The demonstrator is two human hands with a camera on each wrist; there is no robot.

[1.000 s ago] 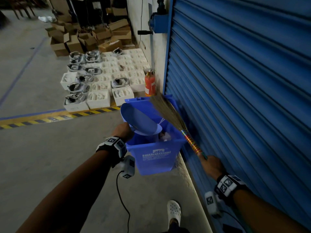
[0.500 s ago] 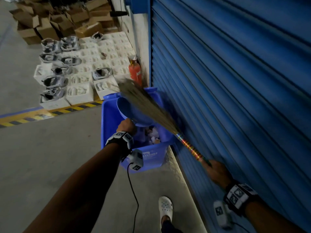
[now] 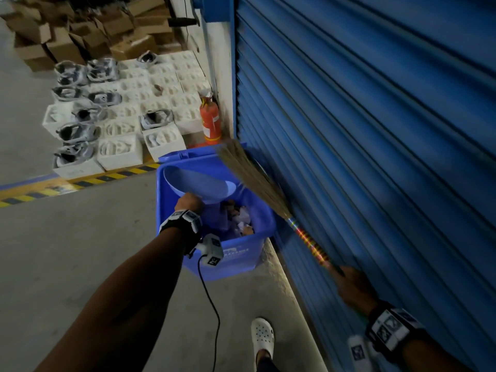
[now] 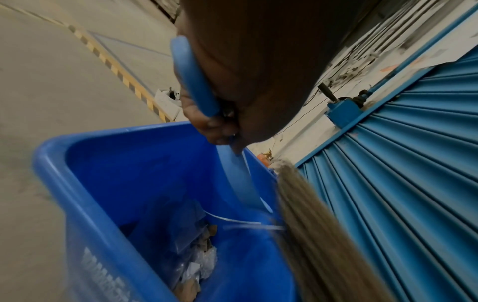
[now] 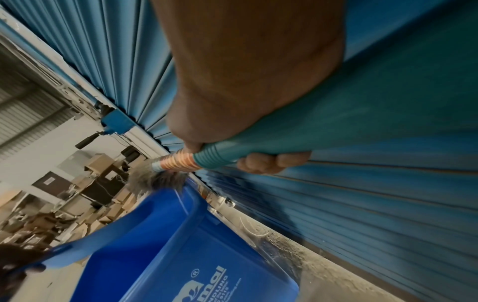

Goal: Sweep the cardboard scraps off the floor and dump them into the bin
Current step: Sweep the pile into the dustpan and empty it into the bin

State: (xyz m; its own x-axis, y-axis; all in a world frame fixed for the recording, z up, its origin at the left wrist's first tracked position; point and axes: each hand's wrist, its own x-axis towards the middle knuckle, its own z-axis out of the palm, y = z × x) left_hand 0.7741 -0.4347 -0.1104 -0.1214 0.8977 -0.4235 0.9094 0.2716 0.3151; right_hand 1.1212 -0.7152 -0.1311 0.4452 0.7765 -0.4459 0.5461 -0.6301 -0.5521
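The blue bin point(image 3: 230, 251) stands on the concrete floor against the blue roller shutter point(image 3: 375, 130), and everything here is placed from it. The left hand point(image 3: 189, 204) is closed around the handle of the blue dustpan point(image 3: 200, 183), which is held over the bin's open top, its pan tipped above the near-left part of the opening. In the left wrist view the fingers point(image 4: 207, 122) wrap the dustpan handle and the pan's edge dips inside the bin wall. Cardboard scraps point(image 3: 243, 222) and pale paper bits lie at the bottom of the bin, toward its shutter side.

The right hand point(image 3: 354, 288) grips the teal end of the broom point(image 3: 252, 173) handle, fingers curled round it in the right wrist view. The banded, shiny shaft runs up from that hand along the shutter, and the bristle head fans out over the bin's far-right corner, beside the dustpan's right edge.

Compared with half a second ago, the bristles have swung off the dustpan: then they lay across the pan and the bin's middle, now they sit toward the shutter side and far rim. The dustpan stays over the bin in the same grip, its pan showing more of its inside.

Beyond the bin's far rim stands 1 red fire extinguisher point(image 3: 210, 122), then white foam trays point(image 3: 120, 149) and cardboard boxes point(image 3: 64, 47). A white clog point(image 3: 262, 334) is on the floor on the bin's near side.
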